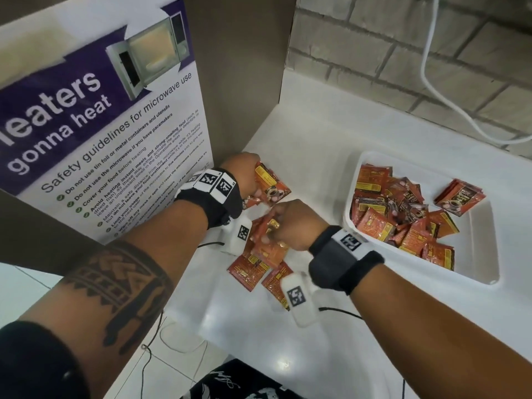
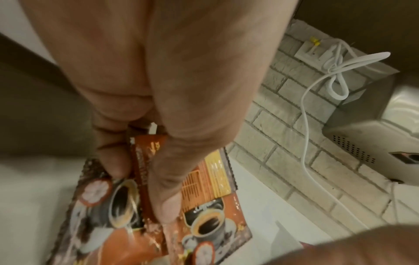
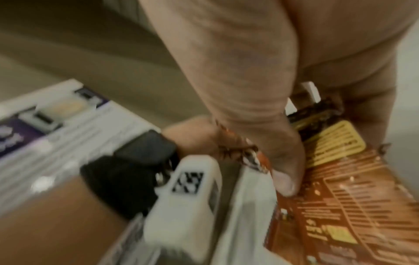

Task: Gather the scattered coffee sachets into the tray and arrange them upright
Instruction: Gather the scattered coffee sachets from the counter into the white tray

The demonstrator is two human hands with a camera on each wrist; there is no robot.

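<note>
Red-orange coffee sachets lie in three places. Several sit jumbled and flat in the white tray (image 1: 483, 249) at the right. My left hand (image 1: 254, 180) holds a small bundle of sachets (image 1: 272, 184) between thumb and fingers near the poster panel; the left wrist view shows the thumb (image 2: 167, 206) pressing onto that bundle (image 2: 215, 220). Just below it, my right hand (image 1: 277, 226) grips another bunch (image 1: 263, 237) over the counter, its thumb (image 3: 285, 181) lying on the sachets (image 3: 344, 206). Loose sachets (image 1: 249, 270) lie on the white counter under the right wrist.
A brown panel with a microwave safety poster (image 1: 95, 119) stands close on the left. A grey brick wall (image 1: 403, 53) with a hanging white cable (image 1: 440, 96) runs behind the tray. The counter's front edge (image 1: 201, 283) drops to a tiled floor at lower left.
</note>
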